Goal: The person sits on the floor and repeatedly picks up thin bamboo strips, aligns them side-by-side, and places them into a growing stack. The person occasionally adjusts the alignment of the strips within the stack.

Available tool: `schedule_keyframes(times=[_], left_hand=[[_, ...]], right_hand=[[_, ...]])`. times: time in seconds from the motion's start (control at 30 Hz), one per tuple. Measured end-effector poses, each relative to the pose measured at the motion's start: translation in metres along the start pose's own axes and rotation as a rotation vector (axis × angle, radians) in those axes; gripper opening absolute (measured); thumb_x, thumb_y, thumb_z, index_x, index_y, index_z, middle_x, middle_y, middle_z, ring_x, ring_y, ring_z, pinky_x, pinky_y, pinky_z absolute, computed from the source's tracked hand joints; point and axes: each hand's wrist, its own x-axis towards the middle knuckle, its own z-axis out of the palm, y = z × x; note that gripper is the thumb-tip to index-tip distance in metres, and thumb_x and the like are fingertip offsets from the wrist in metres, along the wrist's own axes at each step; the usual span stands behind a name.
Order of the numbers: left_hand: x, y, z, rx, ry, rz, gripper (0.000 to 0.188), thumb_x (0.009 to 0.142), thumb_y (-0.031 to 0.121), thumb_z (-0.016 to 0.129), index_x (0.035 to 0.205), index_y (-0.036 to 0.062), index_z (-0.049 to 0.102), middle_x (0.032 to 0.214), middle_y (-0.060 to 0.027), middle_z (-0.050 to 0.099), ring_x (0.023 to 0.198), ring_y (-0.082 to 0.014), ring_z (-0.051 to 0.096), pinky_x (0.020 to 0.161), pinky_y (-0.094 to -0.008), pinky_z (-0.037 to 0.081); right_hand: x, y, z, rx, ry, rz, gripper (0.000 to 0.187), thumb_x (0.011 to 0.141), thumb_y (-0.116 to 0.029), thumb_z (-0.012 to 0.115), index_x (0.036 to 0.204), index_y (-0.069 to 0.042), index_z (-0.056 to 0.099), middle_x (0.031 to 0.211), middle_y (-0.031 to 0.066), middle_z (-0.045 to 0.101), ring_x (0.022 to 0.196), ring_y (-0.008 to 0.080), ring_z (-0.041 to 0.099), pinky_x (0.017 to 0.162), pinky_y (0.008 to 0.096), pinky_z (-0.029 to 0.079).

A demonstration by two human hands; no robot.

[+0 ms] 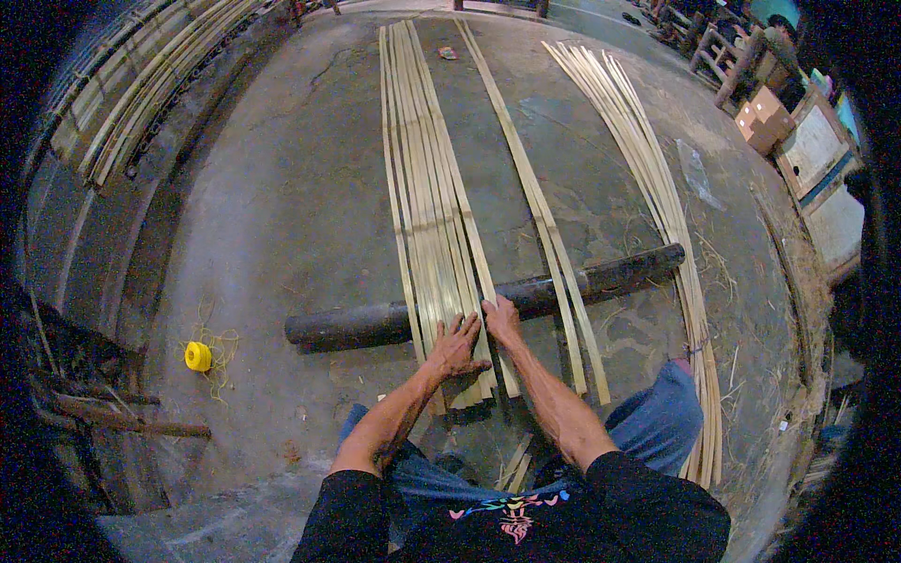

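Observation:
Long pale bamboo strips (427,188) lie side by side on the floor, their near ends resting across a dark round pole (352,328). My left hand (456,347) presses flat on these strips near the pole, its fingers spread. Just to its right, my right hand (502,319) has its fingers curled round a bamboo strip at the right edge of the row; its fingertips are partly hidden. Two or so separate strips (540,202) cross the pole farther right. A narrow bundle of strips (648,169) runs past the pole's right end, beside my knee.
A yellow roll of string (197,357) with loose strands sits on the floor at left. Bamboo poles (169,103) line the upper left. Clear plastic (696,174) lies right of the bundle. Cardboard boxes (765,120) stand at upper right, near a person (781,52).

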Motion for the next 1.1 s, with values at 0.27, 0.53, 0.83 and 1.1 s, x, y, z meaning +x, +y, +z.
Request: schedule_keyframes(times=[0.27, 0.53, 0.83, 1.1], left_hand=[[0.005, 0.013, -0.002, 0.0, -0.012, -0.127, 0.092, 0.057, 0.059, 0.054, 0.123, 0.0034, 0.022, 0.131, -0.011, 0.014, 0.119, -0.0313, 0.014, 0.091, -0.057, 0.01], [0.008, 0.015, 0.0, -0.032, -0.01, -0.15, 0.097, 0.052, 0.056, 0.06, 0.123, 0.0041, 0.02, 0.131, -0.0112, 0.012, 0.119, -0.0315, 0.014, 0.09, -0.0588, 0.01], [0.009, 0.008, 0.002, -0.031, -0.041, -0.085, 0.093, 0.052, 0.058, 0.058, 0.121, 0.0048, 0.024, 0.131, -0.0122, 0.01, 0.118, -0.0359, 0.013, 0.088, -0.0612, 0.011], [0.006, 0.007, 0.002, 0.004, -0.05, -0.07, 0.098, 0.054, 0.063, 0.054, 0.123, 0.0024, 0.018, 0.131, -0.0138, 0.009, 0.117, -0.0395, 0.013, 0.088, -0.0601, 0.012]], right_hand=[[-0.008, 0.003, -0.001, 0.064, -0.003, -0.096, 0.034, 0.072, -0.019, 0.048, 0.1, 0.001, 0.047, 0.089, 0.021, 0.054, 0.084, 0.0349, 0.051, 0.074, 0.0375, 0.04], [0.011, 0.0, -0.006, 0.011, -0.139, -0.122, 0.049, 0.071, -0.017, 0.049, 0.115, 0.001, 0.034, 0.099, 0.0226, 0.05, 0.09, 0.0363, 0.049, 0.078, 0.0368, 0.038], [-0.031, 0.04, -0.007, 0.066, -0.188, -0.119, 0.043, 0.075, -0.015, 0.046, 0.115, -0.004, 0.036, 0.099, 0.0173, 0.051, 0.089, 0.0257, 0.052, 0.076, 0.0319, 0.04], [-0.027, 0.06, -0.001, 0.13, -0.209, -0.274, 0.037, 0.076, -0.009, 0.044, 0.113, -0.007, 0.039, 0.098, 0.0136, 0.053, 0.091, 0.0236, 0.051, 0.078, 0.0311, 0.039]])
